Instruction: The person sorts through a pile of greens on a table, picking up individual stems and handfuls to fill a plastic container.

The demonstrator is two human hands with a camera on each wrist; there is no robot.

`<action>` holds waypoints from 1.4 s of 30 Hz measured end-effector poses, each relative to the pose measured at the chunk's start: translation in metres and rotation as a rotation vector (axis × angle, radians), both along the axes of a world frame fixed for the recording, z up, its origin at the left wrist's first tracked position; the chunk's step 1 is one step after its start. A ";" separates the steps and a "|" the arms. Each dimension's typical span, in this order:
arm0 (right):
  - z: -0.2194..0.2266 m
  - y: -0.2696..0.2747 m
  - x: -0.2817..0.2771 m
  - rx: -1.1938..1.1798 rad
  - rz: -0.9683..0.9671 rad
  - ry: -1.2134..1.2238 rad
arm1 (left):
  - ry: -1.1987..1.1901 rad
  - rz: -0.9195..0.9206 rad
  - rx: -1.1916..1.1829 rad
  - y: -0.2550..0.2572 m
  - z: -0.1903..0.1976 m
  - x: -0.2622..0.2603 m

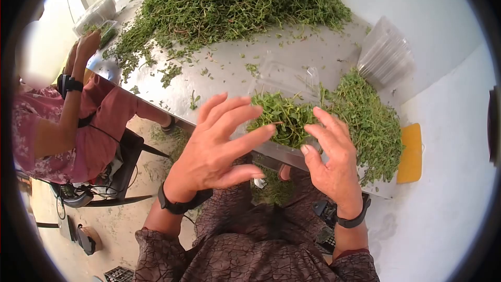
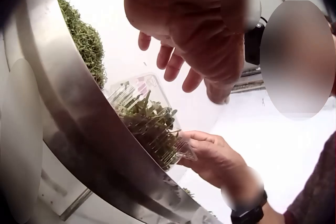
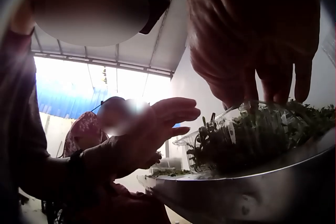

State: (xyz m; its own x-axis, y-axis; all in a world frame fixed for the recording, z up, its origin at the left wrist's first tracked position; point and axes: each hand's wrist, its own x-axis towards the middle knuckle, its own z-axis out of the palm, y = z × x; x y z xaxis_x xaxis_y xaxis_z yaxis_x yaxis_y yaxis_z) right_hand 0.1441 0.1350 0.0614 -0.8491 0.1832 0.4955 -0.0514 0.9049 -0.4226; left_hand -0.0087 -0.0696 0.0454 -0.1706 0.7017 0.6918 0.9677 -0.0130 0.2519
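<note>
A clear plastic clamshell box stands at the table's near edge, its lid folded back. Leafy green sprigs fill its base. My left hand hovers at the box's left side, fingers spread and holding nothing. At the right side is my right hand, its fingers loosely extended with the tips at the rim. In the left wrist view, that right hand touches the box's end wall. From the right wrist, the fingers reach down over the greens.
A large heap of greens covers the far side of the metal table. A smaller pile lies right of the box, near stacked clear containers and a yellow board. Another person sits at the left, handling greens.
</note>
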 end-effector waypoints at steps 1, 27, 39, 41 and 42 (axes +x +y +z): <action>0.000 0.000 0.000 0.026 0.016 -0.008 | 0.034 0.012 -0.090 0.007 0.002 0.000; 0.012 0.015 0.005 0.046 0.054 0.007 | -0.124 0.051 -0.162 -0.005 0.005 -0.015; 0.022 0.006 -0.021 0.187 0.168 -0.151 | -0.007 0.032 -0.330 0.011 0.003 -0.012; 0.019 0.005 -0.024 0.166 0.193 -0.168 | 0.019 0.016 -0.361 0.015 0.003 -0.011; 0.017 0.006 -0.025 0.165 0.190 -0.170 | 0.026 0.023 -0.359 0.016 0.002 -0.010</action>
State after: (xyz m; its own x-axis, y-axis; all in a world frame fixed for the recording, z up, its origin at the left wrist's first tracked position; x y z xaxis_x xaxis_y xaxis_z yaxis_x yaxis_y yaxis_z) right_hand 0.1193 0.1410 0.0783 -0.9339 -0.0583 0.3529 -0.1675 0.9431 -0.2874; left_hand -0.0185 -0.0532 0.0476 -0.1750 0.8968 0.4063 0.9728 0.0939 0.2117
